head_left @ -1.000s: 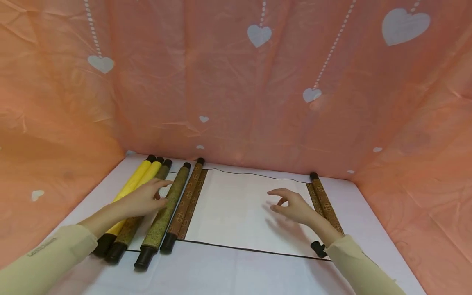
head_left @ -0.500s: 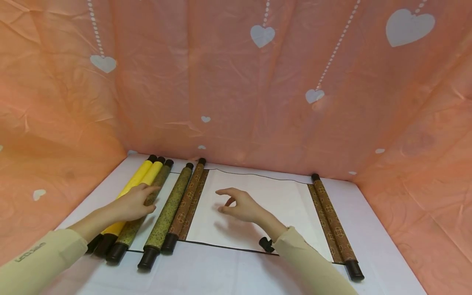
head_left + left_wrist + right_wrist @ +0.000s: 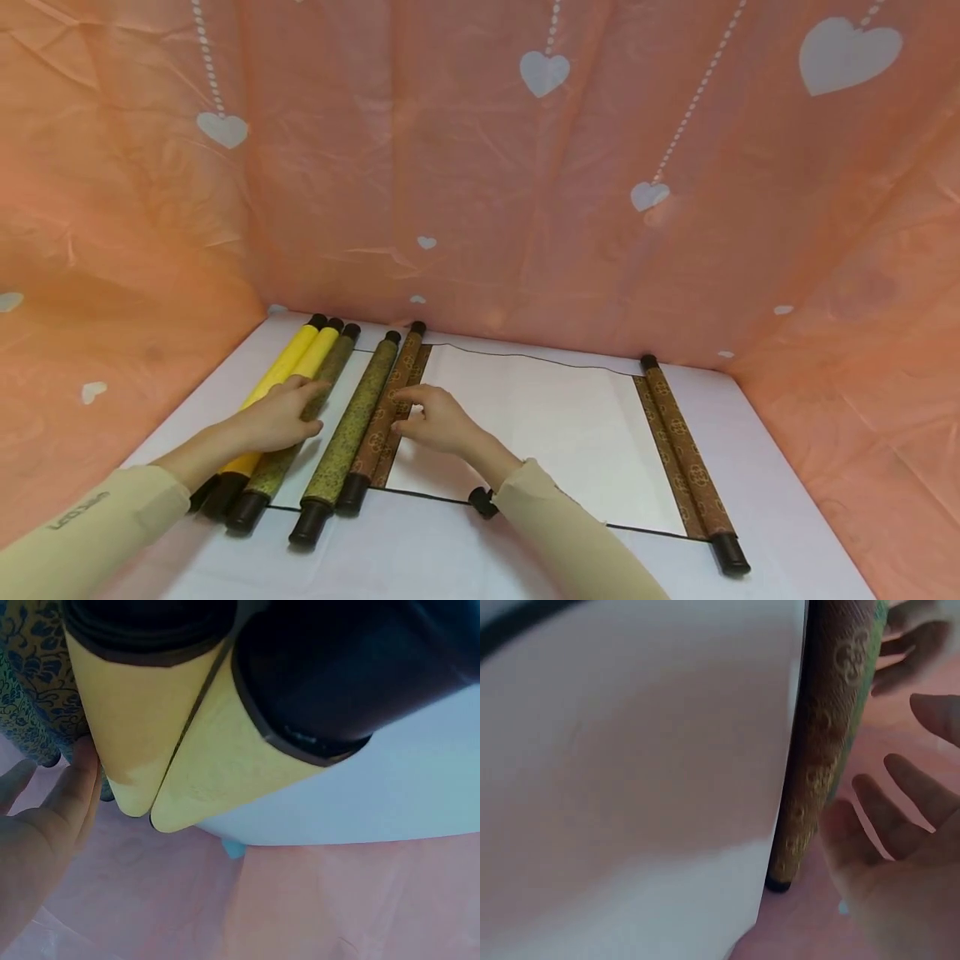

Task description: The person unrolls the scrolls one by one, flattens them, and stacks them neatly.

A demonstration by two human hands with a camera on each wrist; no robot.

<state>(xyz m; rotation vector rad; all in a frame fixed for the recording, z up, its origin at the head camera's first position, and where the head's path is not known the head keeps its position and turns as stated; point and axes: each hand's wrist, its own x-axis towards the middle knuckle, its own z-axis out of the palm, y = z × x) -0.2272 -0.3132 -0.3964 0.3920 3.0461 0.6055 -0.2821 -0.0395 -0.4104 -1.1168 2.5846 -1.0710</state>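
A scroll lies unrolled on the table, its white paper (image 3: 540, 417) (image 3: 630, 750) spread between a brown patterned left roller (image 3: 388, 400) (image 3: 826, 735) and a right roller (image 3: 684, 454). My right hand (image 3: 408, 412) (image 3: 900, 847) is open, fingers spread, at the left roller's inner edge. Left of it lie a green-gold rolled scroll (image 3: 351, 433), an olive one (image 3: 333, 362) and two yellow ones (image 3: 294, 362) (image 3: 187, 750). My left hand (image 3: 309, 408) (image 3: 64, 802) rests flat on the olive and yellow rolls, its fingers straight.
The white table (image 3: 757, 450) is walled on three sides by an orange cloth with white hearts (image 3: 525, 208). Black caps of the rolled scrolls (image 3: 303, 527) point toward the front edge. A black roller end (image 3: 480, 500) shows beside my right sleeve.
My right hand has swept left across the paper, from beside the right roller to the left roller. My left hand has drawn back slightly onto the olive and yellow rolls.
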